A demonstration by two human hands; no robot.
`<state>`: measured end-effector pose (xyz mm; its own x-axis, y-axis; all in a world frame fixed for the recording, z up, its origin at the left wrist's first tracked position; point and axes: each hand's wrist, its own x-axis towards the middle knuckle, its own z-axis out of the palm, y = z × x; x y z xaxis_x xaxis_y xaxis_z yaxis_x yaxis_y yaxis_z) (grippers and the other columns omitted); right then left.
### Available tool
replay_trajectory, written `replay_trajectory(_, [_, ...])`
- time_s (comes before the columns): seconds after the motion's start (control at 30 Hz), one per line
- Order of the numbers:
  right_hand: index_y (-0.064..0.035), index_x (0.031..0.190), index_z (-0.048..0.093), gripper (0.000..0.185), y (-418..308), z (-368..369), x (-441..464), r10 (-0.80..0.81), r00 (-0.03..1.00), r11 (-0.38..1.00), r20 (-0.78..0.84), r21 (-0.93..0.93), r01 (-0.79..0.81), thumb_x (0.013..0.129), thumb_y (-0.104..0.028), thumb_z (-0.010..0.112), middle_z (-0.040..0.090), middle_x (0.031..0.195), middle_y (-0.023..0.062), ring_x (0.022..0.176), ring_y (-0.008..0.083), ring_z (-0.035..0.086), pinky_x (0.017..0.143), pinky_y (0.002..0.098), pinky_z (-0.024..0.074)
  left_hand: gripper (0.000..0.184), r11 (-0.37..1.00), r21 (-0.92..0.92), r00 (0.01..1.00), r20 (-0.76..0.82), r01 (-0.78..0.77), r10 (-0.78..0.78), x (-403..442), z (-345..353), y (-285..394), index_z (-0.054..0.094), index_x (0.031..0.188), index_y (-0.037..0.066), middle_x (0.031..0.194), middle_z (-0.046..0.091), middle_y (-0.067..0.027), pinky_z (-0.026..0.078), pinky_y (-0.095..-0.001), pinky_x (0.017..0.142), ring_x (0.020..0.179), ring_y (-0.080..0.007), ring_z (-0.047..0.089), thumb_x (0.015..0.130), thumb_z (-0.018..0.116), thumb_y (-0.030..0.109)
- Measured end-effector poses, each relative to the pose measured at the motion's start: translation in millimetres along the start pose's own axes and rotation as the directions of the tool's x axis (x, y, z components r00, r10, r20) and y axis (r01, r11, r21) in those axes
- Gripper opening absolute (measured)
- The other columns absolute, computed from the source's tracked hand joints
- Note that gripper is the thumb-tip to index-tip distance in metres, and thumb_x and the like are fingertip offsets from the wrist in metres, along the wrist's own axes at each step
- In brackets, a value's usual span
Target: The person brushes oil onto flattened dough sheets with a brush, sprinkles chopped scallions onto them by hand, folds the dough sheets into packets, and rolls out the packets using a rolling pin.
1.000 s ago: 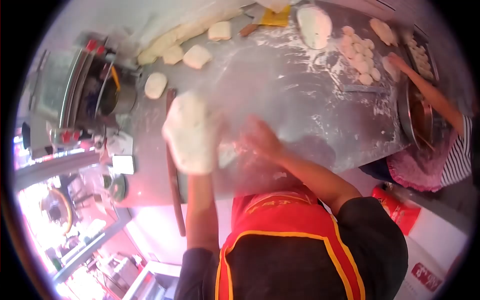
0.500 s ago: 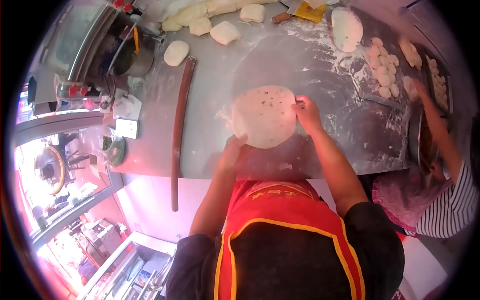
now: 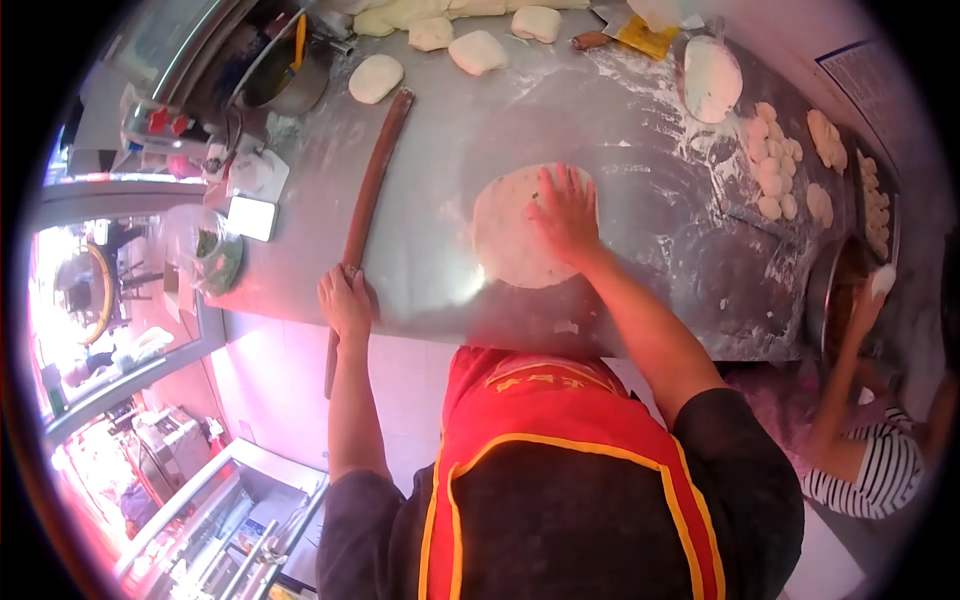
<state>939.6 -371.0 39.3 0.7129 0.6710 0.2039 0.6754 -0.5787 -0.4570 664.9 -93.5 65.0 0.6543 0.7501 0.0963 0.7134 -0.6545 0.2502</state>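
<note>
A flat round of dough (image 3: 505, 235) with a few dark green specks lies on the metal worktable (image 3: 430, 200) in front of me. My right hand (image 3: 568, 215) rests palm down on its right half, fingers spread. On the left, my left hand (image 3: 346, 300) is closed around the lower part of a long wooden rolling pin (image 3: 375, 190). The pin lies at a slant, its near end sticking out past the table's front edge.
Dough pieces (image 3: 478, 52) line the back, beside a scraper (image 3: 592, 40) with a wooden handle. Small dough balls (image 3: 770, 165) and an oval dough sheet (image 3: 712, 80) lie to the right. A co-worker's hand (image 3: 868, 300) is over a metal bowl (image 3: 832, 300). A pot (image 3: 290, 85) stands back left.
My left hand has left the dough and taken hold of the rolling pin. My right hand has moved from the dough's edge to flat on top. The co-worker's hand has shifted toward the bowl.
</note>
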Motion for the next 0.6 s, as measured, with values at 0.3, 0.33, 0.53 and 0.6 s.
replay_trajectory(0.3, [-0.0046, 0.145, 0.031, 0.065, -4.7, -72.8, -45.2, -0.239, 0.96, 0.971, 0.143, 0.012, 0.24, 0.09, -0.028, 0.057, 0.031, 0.15, 0.0194, 0.139, 0.0406, 0.027, 0.111, 0.061, 0.0187, 0.033, 0.936, -0.314, 0.937, 0.251, -0.16, 0.244, -113.4, -7.8, 95.0, 0.058, 0.112, 0.01, 0.107, 0.057, -0.0142, 0.045, -0.0439, 0.089, 0.101, -0.0348, 0.053, 0.08, 0.067, 0.011])
replay_trajectory(0.33, [-0.0046, 0.145, 0.032, 0.065, -1.7, -65.3, -45.8, -0.272, 0.943, 0.961, 0.191, -0.002, 0.277, 0.09, -0.027, 0.058, 0.032, 0.15, 0.0189, 0.139, 0.0404, 0.028, 0.111, 0.0615, 0.019, 0.035, 0.936, -0.32, 0.941, 0.246, -0.149, 0.234, -118.4, -6.2, 108.2, 0.058, 0.113, 0.009, 0.109, 0.056, -0.0141, 0.044, -0.0437, 0.09, 0.102, -0.0352, 0.053, 0.079, 0.068, 0.01])
replay_trajectory(0.53, [-0.005, 0.138, 0.042, 0.054, -24.1, 15.5, 56.3, -0.362, 0.93, 0.928, 0.058, -0.073, 0.366, 0.092, -0.031, 0.052, 0.042, 0.144, 0.0151, 0.134, 0.0331, 0.038, 0.11, 0.0567, 0.0241, 0.048, 0.967, -0.252, 0.979, 0.187, -0.035, 0.084, -98.6, -18.1, 73.5, 0.056, 0.122, 0.009, 0.114, 0.054, -0.0151, 0.043, -0.0442, 0.092, 0.108, -0.0363, 0.05, 0.077, 0.07, 0.006])
replay_trajectory(0.6, [-0.0057, 0.139, 0.041, 0.054, -58.8, 28.2, 118.0, -0.318, 0.945, 0.944, 0.079, -0.066, 0.323, 0.093, -0.034, 0.05, 0.041, 0.145, 0.0149, 0.135, 0.0304, 0.037, 0.11, 0.0549, 0.0249, 0.051, 0.975, -0.22, 0.989, 0.14, -0.019, 0.051, -84.7, -23.7, 53.6, 0.056, 0.125, 0.012, 0.111, 0.054, -0.0134, 0.044, -0.0435, 0.089, 0.104, -0.0343, 0.051, 0.077, 0.071, 0.006])
